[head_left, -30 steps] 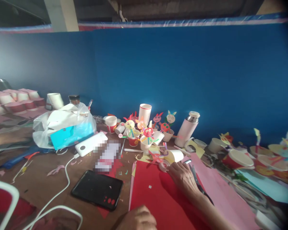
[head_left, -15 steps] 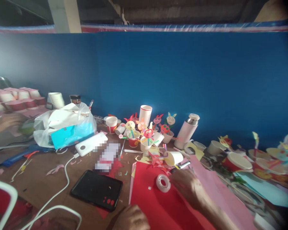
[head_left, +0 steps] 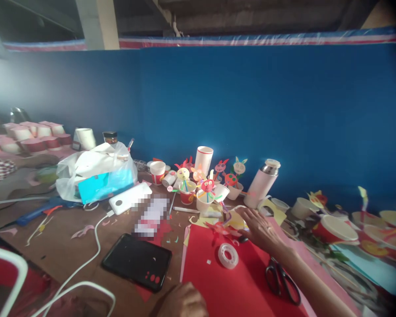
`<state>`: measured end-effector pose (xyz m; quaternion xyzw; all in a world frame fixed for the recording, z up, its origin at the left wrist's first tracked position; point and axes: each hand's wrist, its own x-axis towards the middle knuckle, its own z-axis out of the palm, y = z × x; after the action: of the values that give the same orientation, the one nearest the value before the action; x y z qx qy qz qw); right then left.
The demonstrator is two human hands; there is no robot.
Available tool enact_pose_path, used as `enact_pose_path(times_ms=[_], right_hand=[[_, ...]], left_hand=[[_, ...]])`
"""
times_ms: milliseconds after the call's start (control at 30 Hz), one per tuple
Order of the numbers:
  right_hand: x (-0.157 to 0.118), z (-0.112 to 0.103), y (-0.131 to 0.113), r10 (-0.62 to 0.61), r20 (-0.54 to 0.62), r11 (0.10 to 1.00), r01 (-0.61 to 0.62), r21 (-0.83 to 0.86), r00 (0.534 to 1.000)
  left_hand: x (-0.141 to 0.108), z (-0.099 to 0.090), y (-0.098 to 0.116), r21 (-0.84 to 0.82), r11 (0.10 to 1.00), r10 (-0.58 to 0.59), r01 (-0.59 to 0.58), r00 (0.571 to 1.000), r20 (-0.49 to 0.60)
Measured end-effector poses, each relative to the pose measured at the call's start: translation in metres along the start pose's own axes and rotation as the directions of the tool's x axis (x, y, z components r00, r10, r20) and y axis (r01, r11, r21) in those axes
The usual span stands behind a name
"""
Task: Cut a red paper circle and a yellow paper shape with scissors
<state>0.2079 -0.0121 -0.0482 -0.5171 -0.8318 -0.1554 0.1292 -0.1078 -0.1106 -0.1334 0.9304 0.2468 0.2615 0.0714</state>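
Far to the left of the flat red paper sheet [head_left: 207, 286], and beyond it, stand rows of white and red paper cups topped with pink paper [head_left: 36, 145]. A translucent plastic bag [head_left: 63, 181], filled with white items and a bright blue panel, lies left of the sheet on the brown worktop [head_left: 69, 255]. A white, rounded, rectangular device [head_left: 135, 197] with a white cable lies nearer the sheet. A black, flat, phone-shaped object [head_left: 135, 264] rests just left of the sheet.

The bare left hand [head_left: 184, 301] is at the sheet's near left edge, cut by the frame. Its fingers appear curled; whether its grip contains anything cannot be told.

Beyond the sheet's far edge stand paper cups with colourful paper animal figures [head_left: 207, 187]. A white, ring-shaped tape roll [head_left: 222, 259] lies on the sheet. At the sheet's far edge, a pale, yellow-lined paper cup [head_left: 236, 220] lies tipped beside a red paper cut-out [head_left: 216, 228]. The bare right hand [head_left: 260, 229] reaches across the sheet's right side, fingers extended over this cup; whether its grip is closed on it cannot be told. Black-handled scissors [head_left: 277, 280] lie on the sheet's right part, beside the right forearm. A pink cylindrical flask [head_left: 260, 187] leans beyond the sheet.
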Motion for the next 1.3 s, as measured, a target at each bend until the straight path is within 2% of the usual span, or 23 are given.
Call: enact_pose_path(times_ms=[100, 167, 233, 333, 433, 500, 533, 600, 633, 767, 967, 1133, 1300], right_hand=[[0.001, -0.001, 0.006, 0.019, -0.016, 1.000, -0.019, 0.023, 1.000], [0.000, -0.002, 0.012, 0.036, -0.030, 0.998, -0.035, 0.046, 0.999], [-0.003, -0.005, 0.018, 0.077, -0.051, 0.995, -0.073, 0.066, 0.996], [-0.005, -0.012, 0.026, 0.194, -0.085, 0.979, -0.186, 0.086, 0.977], [0.002, -0.024, 0.037, 0.332, -0.073, 0.942, -0.325, 0.086, 0.941], [0.014, -0.030, 0.048, 0.429, -0.027, 0.902, -0.427, 0.059, 0.903], [0.021, -0.032, 0.053, 0.481, 0.003, 0.876, -0.481, 0.036, 0.877], [0.036, -0.033, 0.062, 0.545, 0.074, 0.837, -0.547, -0.004, 0.835], [0.042, -0.033, 0.065, 0.565, 0.106, 0.824, -0.566, -0.021, 0.819], [0.061, -0.028, 0.066, 0.589, 0.201, 0.805, -0.590, -0.063, 0.783], [0.069, -0.019, 0.059, 0.586, 0.258, 0.806, -0.585, -0.090, 0.768], [0.069, -0.012, 0.055, 0.597, 0.247, 0.800, -0.591, -0.104, 0.764], [0.064, -0.014, 0.050, 0.600, 0.163, 0.800, -0.592, -0.100, 0.783]], left_hand=[[0.003, 0.000, -0.001, -0.023, 0.990, 0.133, -0.139, 0.975, -0.178], [0.004, 0.004, -0.002, -0.079, 0.981, 0.147, -0.177, 0.946, -0.290], [0.005, 0.008, -0.001, -0.134, 0.976, 0.115, -0.170, 0.932, -0.342], [0.011, 0.005, 0.004, -0.154, 0.980, 0.075, -0.130, 0.944, -0.320], [0.029, -0.014, 0.014, -0.212, 0.973, 0.024, -0.086, 0.960, -0.280], [0.046, -0.032, 0.022, -0.265, 0.960, 0.013, -0.096, 0.954, -0.299], [0.054, -0.040, 0.025, -0.274, 0.960, -0.002, -0.064, 0.972, -0.233], [0.070, -0.054, 0.029, -0.273, 0.961, -0.033, -0.039, 0.967, -0.253], [0.077, -0.058, 0.030, -0.287, 0.958, -0.070, 0.003, 0.972, -0.223], [0.094, -0.063, 0.023, -0.334, 0.938, -0.173, 0.099, 0.965, -0.200], [0.091, -0.056, 0.007, -0.353, 0.902, -0.328, 0.247, 0.925, -0.191], [0.085, -0.052, 0.002, -0.349, 0.897, -0.351, 0.272, 0.918, -0.186], [0.085, -0.052, 0.001, -0.340, 0.898, -0.358, 0.280, 0.914, -0.192]])
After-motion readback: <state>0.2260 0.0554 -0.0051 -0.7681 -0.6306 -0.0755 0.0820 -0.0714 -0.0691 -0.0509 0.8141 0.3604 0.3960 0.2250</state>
